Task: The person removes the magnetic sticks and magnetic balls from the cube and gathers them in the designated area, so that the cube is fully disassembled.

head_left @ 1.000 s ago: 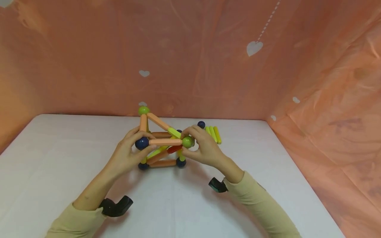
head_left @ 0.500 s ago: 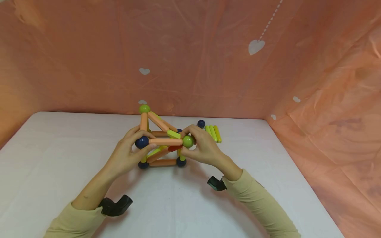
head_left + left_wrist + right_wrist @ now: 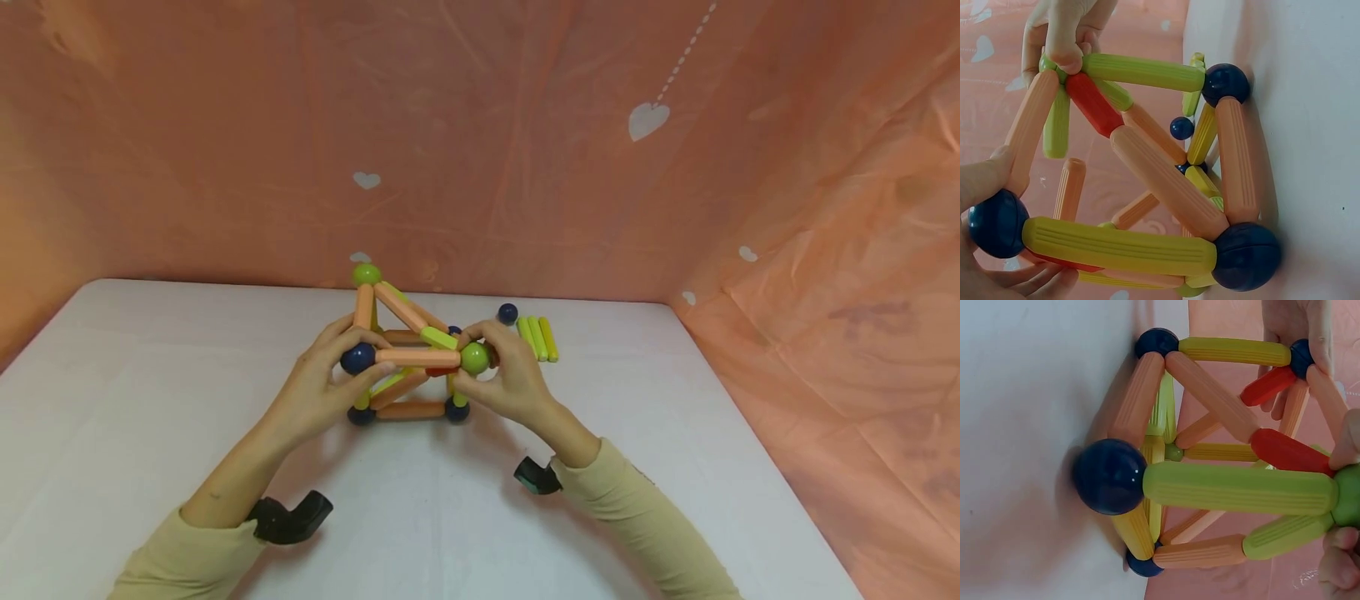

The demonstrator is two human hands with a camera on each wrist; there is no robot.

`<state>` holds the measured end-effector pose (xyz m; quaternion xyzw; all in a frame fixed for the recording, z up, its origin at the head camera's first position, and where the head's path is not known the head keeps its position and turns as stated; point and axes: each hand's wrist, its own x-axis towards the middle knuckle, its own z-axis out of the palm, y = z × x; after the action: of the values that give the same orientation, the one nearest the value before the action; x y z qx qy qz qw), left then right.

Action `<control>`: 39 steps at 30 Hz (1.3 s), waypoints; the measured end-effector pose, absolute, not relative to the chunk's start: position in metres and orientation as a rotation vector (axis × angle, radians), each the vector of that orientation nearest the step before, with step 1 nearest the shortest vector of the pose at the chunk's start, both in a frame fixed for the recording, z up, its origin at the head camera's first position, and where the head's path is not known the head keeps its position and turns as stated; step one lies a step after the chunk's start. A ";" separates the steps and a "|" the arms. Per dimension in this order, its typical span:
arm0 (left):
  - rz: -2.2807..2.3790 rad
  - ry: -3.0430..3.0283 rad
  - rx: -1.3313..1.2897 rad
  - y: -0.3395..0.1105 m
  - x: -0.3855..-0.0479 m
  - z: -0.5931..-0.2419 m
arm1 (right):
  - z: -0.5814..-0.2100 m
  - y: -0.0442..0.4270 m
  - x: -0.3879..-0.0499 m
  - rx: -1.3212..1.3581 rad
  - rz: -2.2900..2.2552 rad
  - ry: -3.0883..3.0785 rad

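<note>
Where the right grip [image 3: 512, 377] pinches a green ball [image 3: 475, 357], ribbed rods [image 3: 1241, 489] meet.

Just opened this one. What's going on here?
A person's left hand and right hand hold a stick-and-ball frame standing on a white table. The left grips around a navy ball and the end of a peach stick; the right pinches the green ball at the stick's other end. A loose ball and some loose sticks lie beyond the right hand.

Left hand [image 3: 321, 382], right hand [image 3: 516, 379]: bare. Left sleeve [image 3: 183, 557], right sleeve [image 3: 645, 518]: plain khaki-beige cloth, lightly creased. Left wrist device [image 3: 288, 521], right wrist device [image 3: 537, 477]: black, bent shape; greenish tint on right one.
</note>
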<state>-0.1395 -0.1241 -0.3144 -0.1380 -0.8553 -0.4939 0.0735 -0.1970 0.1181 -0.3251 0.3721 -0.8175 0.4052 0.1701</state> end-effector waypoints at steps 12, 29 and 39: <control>-1.475 -2.590 -0.380 -0.129 -0.141 -0.316 | -0.325 0.113 -0.197 0.942 1.233 -2.311; -1.480 -2.583 -0.371 -0.131 -0.142 -0.316 | -0.322 0.111 -0.201 0.841 1.302 -2.443; -1.501 -2.591 -0.350 -0.130 -0.142 -0.317 | -0.318 0.121 -0.194 0.909 1.562 -2.574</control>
<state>-0.1418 -0.1305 -0.3172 -0.1159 -0.8577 -0.4968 0.0632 -0.1942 0.1215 -0.3182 0.2890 -0.8183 0.4968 -0.0017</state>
